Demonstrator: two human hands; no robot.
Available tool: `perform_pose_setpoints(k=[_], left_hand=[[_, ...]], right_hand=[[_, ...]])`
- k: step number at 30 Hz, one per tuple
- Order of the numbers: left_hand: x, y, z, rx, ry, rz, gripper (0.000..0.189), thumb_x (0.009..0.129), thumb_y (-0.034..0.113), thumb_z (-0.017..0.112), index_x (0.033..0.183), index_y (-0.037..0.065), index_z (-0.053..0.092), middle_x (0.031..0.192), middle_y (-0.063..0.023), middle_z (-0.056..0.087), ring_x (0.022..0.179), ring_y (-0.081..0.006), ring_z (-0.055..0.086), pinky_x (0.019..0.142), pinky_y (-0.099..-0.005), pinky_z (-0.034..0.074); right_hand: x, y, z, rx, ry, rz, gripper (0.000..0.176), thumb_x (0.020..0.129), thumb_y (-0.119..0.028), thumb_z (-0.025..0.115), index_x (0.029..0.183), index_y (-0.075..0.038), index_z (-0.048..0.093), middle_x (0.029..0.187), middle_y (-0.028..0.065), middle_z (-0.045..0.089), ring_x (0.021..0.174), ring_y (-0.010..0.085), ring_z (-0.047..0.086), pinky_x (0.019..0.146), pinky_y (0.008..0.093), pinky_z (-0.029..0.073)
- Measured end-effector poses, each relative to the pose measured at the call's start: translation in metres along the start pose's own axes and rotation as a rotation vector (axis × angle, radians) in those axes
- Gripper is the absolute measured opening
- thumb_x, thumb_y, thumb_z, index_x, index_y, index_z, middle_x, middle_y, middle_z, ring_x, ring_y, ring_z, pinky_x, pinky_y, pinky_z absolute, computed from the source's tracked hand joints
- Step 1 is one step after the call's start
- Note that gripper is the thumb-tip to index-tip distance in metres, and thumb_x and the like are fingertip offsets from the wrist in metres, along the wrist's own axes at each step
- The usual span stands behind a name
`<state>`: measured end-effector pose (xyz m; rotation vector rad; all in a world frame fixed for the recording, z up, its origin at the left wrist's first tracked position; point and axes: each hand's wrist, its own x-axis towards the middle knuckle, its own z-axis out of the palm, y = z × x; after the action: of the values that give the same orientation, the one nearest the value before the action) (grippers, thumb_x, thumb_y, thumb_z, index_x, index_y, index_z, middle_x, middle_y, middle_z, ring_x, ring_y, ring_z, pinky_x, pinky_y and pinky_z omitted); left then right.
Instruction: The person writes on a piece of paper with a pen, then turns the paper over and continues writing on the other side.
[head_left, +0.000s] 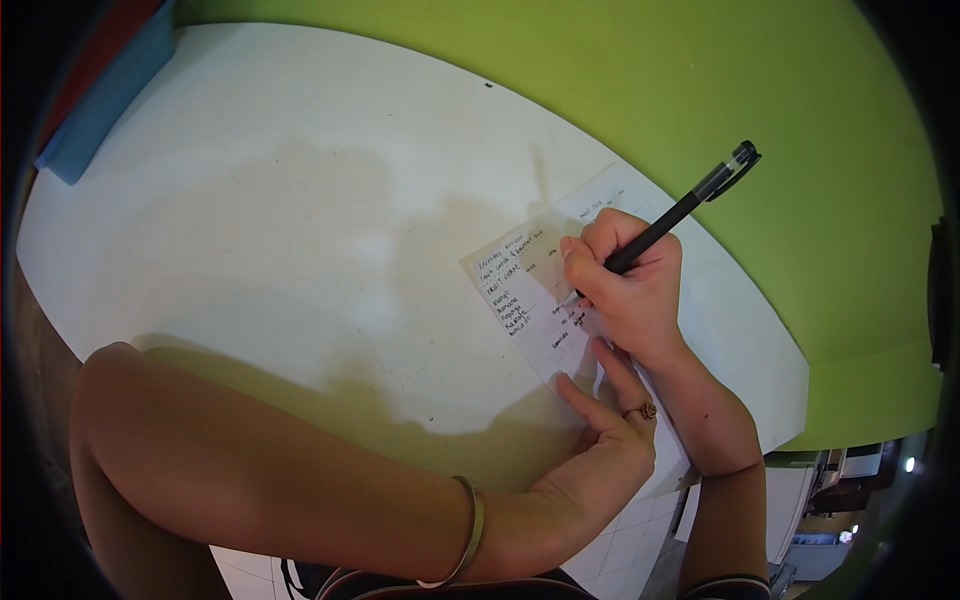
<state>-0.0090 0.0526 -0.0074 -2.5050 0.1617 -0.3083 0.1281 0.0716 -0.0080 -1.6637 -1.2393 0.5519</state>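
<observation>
My right hand [640, 300] is closed around a black pen [660, 233], its clip end pointing up and to the right. The pen's tip is low over a sheet of paper [545, 335], near small handwritten words; whether it touches is hard to see. Handwritten lines run down the sheet's left side, and part of the writing is hidden by my right hand. Below it, my left hand [610, 420] rests on the lower part of the paper with its fingers stretched out. It wears a ring, and a bangle [470, 530] circles that wrist.
The paper lies on a white table [280, 200] with a curved far edge. Beyond the table is a green surface [800, 100]. At the upper left stands a blue and red object [110, 100]. Blurred furniture [830, 490] shows at the lower right.
</observation>
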Motion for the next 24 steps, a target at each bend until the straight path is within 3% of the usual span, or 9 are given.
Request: perform_pose_setpoints(k=[2,5,8,12,17,20,24], left_hand=[[0.0002,-0.0012,-0.0003,0.002,-0.011,0.013,0.041,0.069,0.028,0.062,0.103,0.005,0.067,0.107,-0.0177,0.056,0.091,-0.04,0.06,0.057,-0.038,0.059],[-0.0005,-0.0023,-0.0008,0.004,-0.01,0.055,0.046,0.076,0.027,0.057,0.108,-0.006,0.059,0.105,-0.0228,0.058,0.09,-0.0445,0.06,0.055,-0.0446,0.057],[0.0001,-0.0004,0.0003,-0.012,-0.003,-0.004,0.043,0.07,0.03,0.061,0.104,0.005,0.066,0.107,-0.0176,0.056,0.091,-0.04,0.06,0.056,-0.0382,0.059],[0.0004,0.0007,0.0006,-0.019,-0.004,-0.011,0.044,0.07,0.03,0.061,0.105,0.004,0.066,0.107,-0.0179,0.056,0.091,-0.0402,0.06,0.057,-0.0378,0.059],[-0.0007,0.0015,0.0004,0.007,-0.014,-0.02,0.044,0.07,0.031,0.06,0.106,0.005,0.065,0.109,-0.0187,0.055,0.092,-0.0402,0.06,0.057,-0.0374,0.059],[-0.0016,0.002,0.0002,-0.013,0.003,-0.001,0.044,0.077,0.024,0.055,0.108,-0.007,0.058,0.108,-0.0255,0.058,0.092,-0.0443,0.059,0.056,-0.0444,0.057],[-0.0017,0.0028,0.0025,0.008,0.003,0.009,0.044,0.077,0.024,0.055,0.108,-0.007,0.058,0.108,-0.0255,0.058,0.093,-0.0445,0.059,0.056,-0.0444,0.057]], right_hand=[[0.0,-0.0021,0.0016,-0.005,0.02,0.006,0.036,0.078,0.007,0.055,0.053,-0.008,0.034,0.048,-0.0039,0.04,0.042,0.0025,0.032,0.041,0.0211,0.026],[-0.0003,-0.0038,0.002,0.012,0.021,0.021,0.036,0.078,0.007,0.055,0.053,-0.008,0.033,0.049,-0.0039,0.04,0.042,0.0025,0.032,0.041,0.0212,0.025],[-0.0001,-0.0026,0.0015,0.02,0.013,0.012,0.036,0.078,0.007,0.055,0.053,-0.008,0.033,0.049,-0.0039,0.04,0.042,0.0025,0.032,0.041,0.0214,0.025],[-0.0007,-0.0013,0.0023,0.048,0.034,0.02,0.036,0.076,0.0,0.061,0.054,-0.007,0.033,0.05,-0.0066,0.034,0.049,0.0022,0.029,0.044,0.0227,0.023],[0.0026,-0.0012,-0.0017,0.104,0.026,0.063,0.036,0.076,0.002,0.061,0.053,-0.007,0.034,0.049,-0.0057,0.035,0.046,0.0021,0.032,0.043,0.0216,0.026],[0.0013,-0.001,-0.0016,0.087,0.014,0.046,0.035,0.076,0.002,0.06,0.053,-0.007,0.035,0.048,-0.0055,0.037,0.045,0.0021,0.034,0.044,0.0206,0.029],[0.0005,-0.0028,-0.0001,0.068,0.016,0.052,0.035,0.076,0.001,0.061,0.053,-0.007,0.036,0.048,-0.0054,0.038,0.045,0.0021,0.035,0.043,0.0204,0.029]])
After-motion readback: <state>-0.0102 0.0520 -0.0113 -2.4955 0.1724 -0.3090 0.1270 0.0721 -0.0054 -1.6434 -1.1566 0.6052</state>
